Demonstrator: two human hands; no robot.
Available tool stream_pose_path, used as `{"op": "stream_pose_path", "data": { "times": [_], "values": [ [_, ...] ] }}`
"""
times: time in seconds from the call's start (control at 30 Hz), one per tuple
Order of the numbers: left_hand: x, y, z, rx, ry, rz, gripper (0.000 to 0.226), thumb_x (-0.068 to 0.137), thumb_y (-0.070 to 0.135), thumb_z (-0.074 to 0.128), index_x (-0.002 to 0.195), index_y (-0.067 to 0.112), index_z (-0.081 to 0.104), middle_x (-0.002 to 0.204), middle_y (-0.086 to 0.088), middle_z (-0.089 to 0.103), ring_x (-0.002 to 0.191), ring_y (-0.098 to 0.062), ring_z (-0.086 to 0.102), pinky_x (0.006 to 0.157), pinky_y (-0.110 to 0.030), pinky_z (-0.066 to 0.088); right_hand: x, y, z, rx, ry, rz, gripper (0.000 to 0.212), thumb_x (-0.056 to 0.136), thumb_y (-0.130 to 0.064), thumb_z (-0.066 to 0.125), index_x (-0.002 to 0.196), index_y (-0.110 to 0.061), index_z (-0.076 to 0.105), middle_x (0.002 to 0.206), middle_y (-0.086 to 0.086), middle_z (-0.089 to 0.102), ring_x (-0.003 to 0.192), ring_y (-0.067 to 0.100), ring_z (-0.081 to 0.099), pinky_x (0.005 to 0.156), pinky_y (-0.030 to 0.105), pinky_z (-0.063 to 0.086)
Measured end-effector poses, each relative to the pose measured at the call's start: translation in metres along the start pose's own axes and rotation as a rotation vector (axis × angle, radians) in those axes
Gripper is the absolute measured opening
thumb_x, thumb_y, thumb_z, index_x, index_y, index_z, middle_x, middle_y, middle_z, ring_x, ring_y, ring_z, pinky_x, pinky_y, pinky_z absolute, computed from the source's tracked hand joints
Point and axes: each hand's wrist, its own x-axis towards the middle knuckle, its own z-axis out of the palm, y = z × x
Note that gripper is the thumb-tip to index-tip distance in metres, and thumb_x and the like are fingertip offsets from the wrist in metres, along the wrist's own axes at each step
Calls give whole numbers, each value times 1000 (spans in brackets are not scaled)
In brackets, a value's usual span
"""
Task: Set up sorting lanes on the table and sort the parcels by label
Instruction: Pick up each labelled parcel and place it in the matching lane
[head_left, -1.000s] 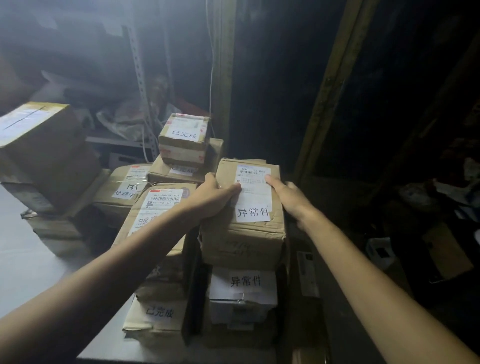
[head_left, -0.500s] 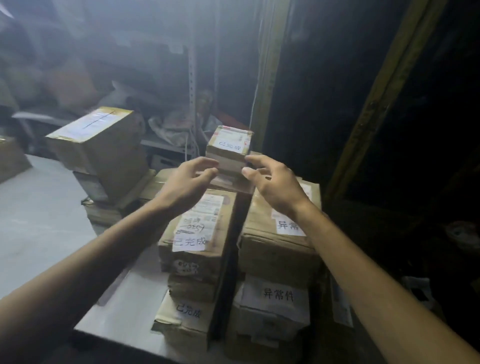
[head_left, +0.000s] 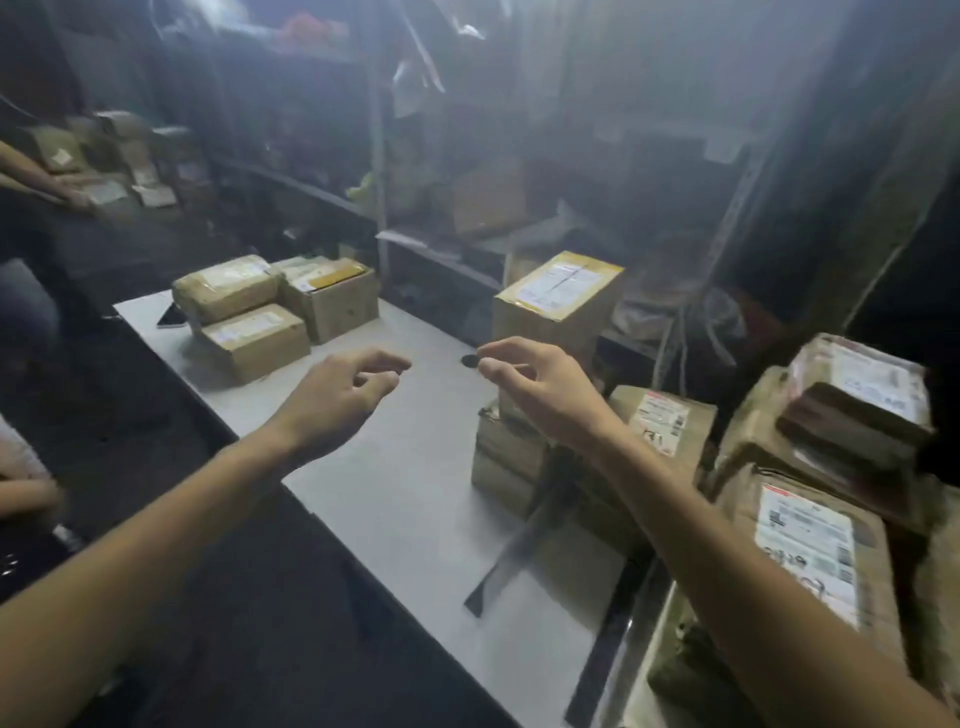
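Brown cardboard throughout: every parcel in view is a taped carton with a white label. Both hands hang above the grey table (head_left: 405, 493), touching nothing. The left hand (head_left: 340, 397) has loosely curled fingers and carries nothing. The right hand (head_left: 532, 387) is likewise slack, thumb and forefinger close together, and nothing can be seen between them.

Parcel positions, taken from the hands:
- A far cluster (head_left: 254, 340) of cartons at 11 o'clock on the table's far end, lying flat, long sides running roughly 9 to 3.
- A tall carton (head_left: 558, 306) with yellow tape at 1 o'clock, upright.
- A low stack (head_left: 506, 460) directly under the right wrist.
- Further labelled cartons (head_left: 808, 540) piled at 3 to 4 o'clock.

Label text is too blurred to read.

Judgement: the left hand is nearer the far cluster, and the right hand is nearer the low stack and the piles beyond it. Whichever parcel is taken, the bare run of table from 12 to 6 between the two groups looks like the only open room for a lane.

Hazards:
- The table's left edge runs from 11 to 5 o'clock, with a dark drop beside it.
- A phone (head_left: 171, 316) lies at the far corner, just beside the cluster.
- A small dark disc (head_left: 469, 360) sits near the right thumb — nature undetermined.
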Motion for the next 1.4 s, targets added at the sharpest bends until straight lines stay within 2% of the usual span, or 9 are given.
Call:
{"op": "stream_pose_path", "data": {
  "times": [0.17, 0.33, 0.53, 0.73, 1.0, 1.1, 1.2, 1.3, 1.4],
  "values": [
    [24, -64, -59, -9, 37, -88, 23, 99, 19, 51, 113, 30, 66, 117, 8, 66, 110, -13, 60, 97, -35, 48, 70, -25, 74, -3, -111, 11, 31, 102, -30, 55, 125, -13, 68, 126, 2, 69, 106, 11, 62, 68, 6, 41],
    [67, -125, -82, -3, 48, -150, 23, 99, 19, 52, 115, 25, 67, 118, 6, 66, 110, -13, 59, 87, -23, 42, 140, -17, 136, -11, -177, 32, 30, 102, -30, 56, 122, -13, 69, 126, 2, 69, 112, 17, 64, 78, 20, 45],
    [145, -204, -99, 39, 29, -252, 24, 99, 21, 50, 117, 25, 67, 115, 10, 65, 107, -7, 59, 77, -9, 39, 243, 17, 208, 32, -282, 90, 31, 102, -30, 54, 123, -13, 69, 128, 2, 67, 106, 12, 59, 82, 22, 42],
    [229, -267, -131, 75, 8, -336, 22, 98, 24, 51, 113, 30, 67, 114, 11, 67, 110, -8, 59, 99, -32, 46, 344, 35, 264, 99, -340, 145, 32, 101, -36, 55, 122, -17, 69, 129, 2, 67, 103, 10, 57, 84, 25, 44],
    [322, -359, -158, 119, -46, -392, 21, 97, 18, 52, 111, 27, 65, 111, 10, 65, 109, -11, 59, 94, -32, 48, 442, 50, 328, 141, -402, 245, 31, 101, -34, 55, 124, -16, 66, 129, 2, 66, 104, 9, 55, 85, 23, 42],
    [360, -404, -163, 174, -88, -384, 25, 96, 18, 52, 117, 25, 64, 121, 7, 60, 118, -14, 53, 94, -29, 41, 475, 63, 360, 171, -410, 333, 34, 101, -33, 55, 129, -15, 62, 132, 3, 63, 105, 11, 55, 84, 23, 42],
    [402, -454, -170, 271, -146, -397, 41, 91, 32, 53, 131, 26, 56, 142, 2, 50, 135, -19, 39, 110, -37, 32, 506, 78, 395, 243, -409, 496, 43, 100, -35, 55, 139, -18, 51, 124, 3, 62, 103, 15, 56, 85, 29, 48],
    [440, -502, -167, 424, -243, -457, 60, 89, 39, 52, 146, 27, 36, 153, -5, 33, 141, -31, 25, 116, -46, 21, 534, 97, 430, 304, -408, 640, 61, 98, -41, 56, 150, -22, 32, 111, 1, 58, 100, 20, 55, 100, 42, 51],
    [459, -535, -152, 694, -360, -511, 75, 95, 50, 46, 155, 26, 8, 157, -19, 4, 144, -38, 3, 118, -51, 5, 556, 111, 463, 382, -397, 760, 75, 99, -45, 55, 157, -27, 10, 138, 14, 52, 116, 30, 58, 100, 50, 53]
  ]
}}
